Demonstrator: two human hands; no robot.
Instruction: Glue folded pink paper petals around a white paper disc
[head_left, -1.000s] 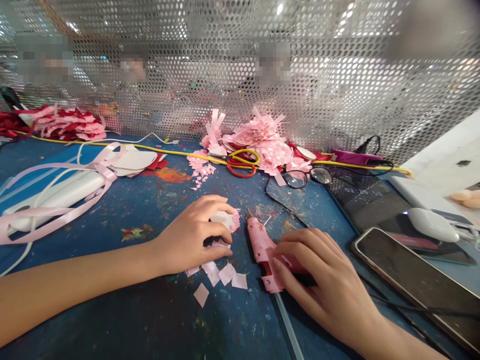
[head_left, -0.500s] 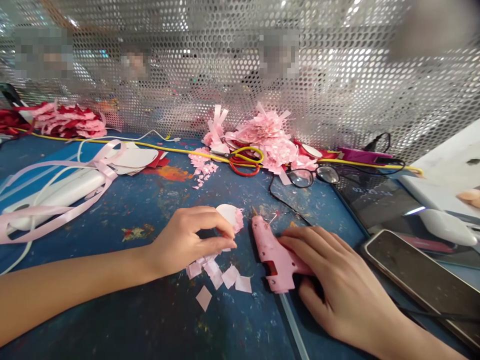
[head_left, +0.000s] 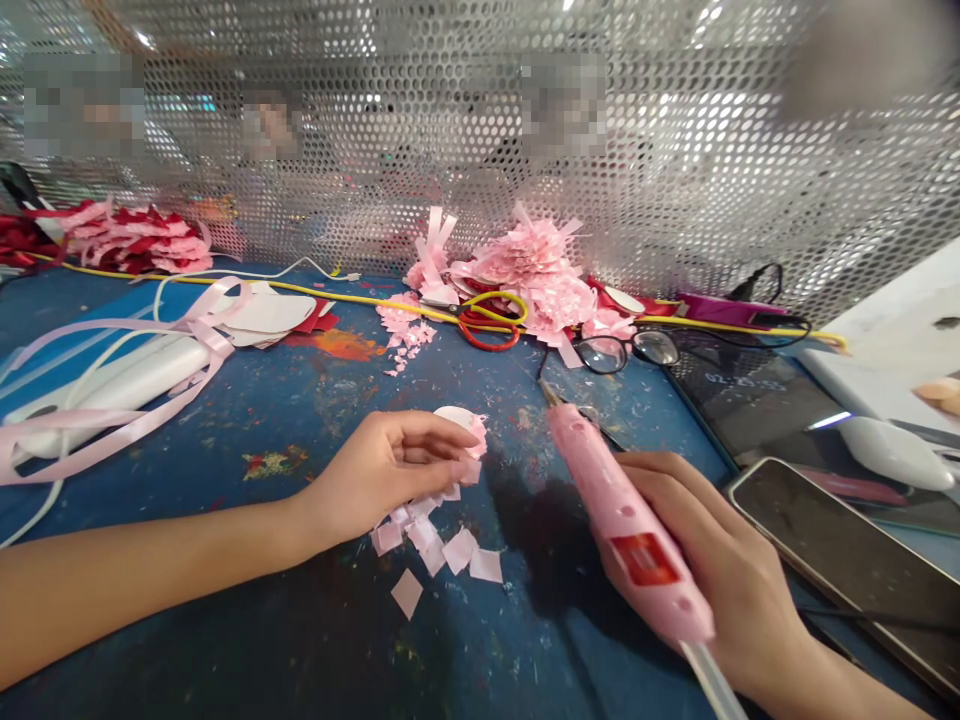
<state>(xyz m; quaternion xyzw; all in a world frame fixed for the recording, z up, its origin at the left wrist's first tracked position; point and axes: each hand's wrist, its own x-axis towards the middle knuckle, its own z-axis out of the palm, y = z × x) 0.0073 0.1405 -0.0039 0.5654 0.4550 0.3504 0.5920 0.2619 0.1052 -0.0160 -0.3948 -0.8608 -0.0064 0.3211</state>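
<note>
My right hand (head_left: 697,560) is wrapped round a pink hot glue gun (head_left: 622,510) held above the table, its nozzle pointing away and its clear glue stick (head_left: 709,675) jutting from the back. The fingers of my left hand (head_left: 405,455) are pinched on a small pink fabric square (head_left: 471,470). Just beyond those fingertips lies a white rounded card piece (head_left: 453,412) with pink bits along its right edge, partly hidden by the hand. Several loose pink squares (head_left: 427,550) lie on the table below my left hand.
Yellow- and red-handled scissors (head_left: 491,320), a pink ruffled pile (head_left: 536,270) and glasses (head_left: 604,354) lie along the perforated metal screen (head_left: 420,130). Pink ribbon (head_left: 127,430) and white card shapes (head_left: 266,315) are at left. A phone (head_left: 847,560) lies right of my right hand.
My right hand has taken hold of the glue gun and lifted it off the table, turning it. The fingertips of my left hand have shifted slightly up, and a pink square now shows at them.
</note>
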